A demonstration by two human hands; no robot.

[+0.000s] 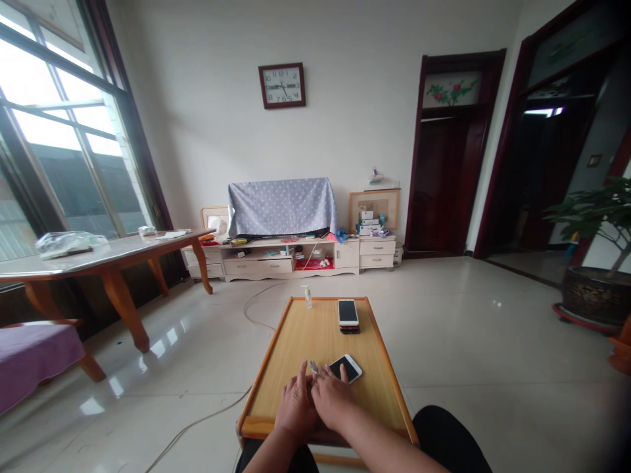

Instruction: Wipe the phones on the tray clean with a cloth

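Note:
My left hand (pixel 294 399) and my right hand (pixel 334 396) meet over the near part of a small wooden table (pixel 280 341). A small silvery piece (pixel 313 367), too small to name, pokes up at the fingertips of my right hand, which looks closed on it. My left hand has its forefinger stretched forward; its other fingers are curled and partly hidden. Just beyond my right hand lies a white phone (pixel 351 370) with a dark screen, one finger reaching over it. Farther off, another white phone (pixel 348 313) rests on a stack of phones.
A clear pump bottle (pixel 308 298) stands at the table's far left corner. A cable (pixel 197 424) runs over the tiled floor. Beyond are a low cabinet (pixel 256 266) and a cloth-covered object (pixel 283 207). A larger table (pixel 118 253) stands left, a potted plant (pixel 596 289) right.

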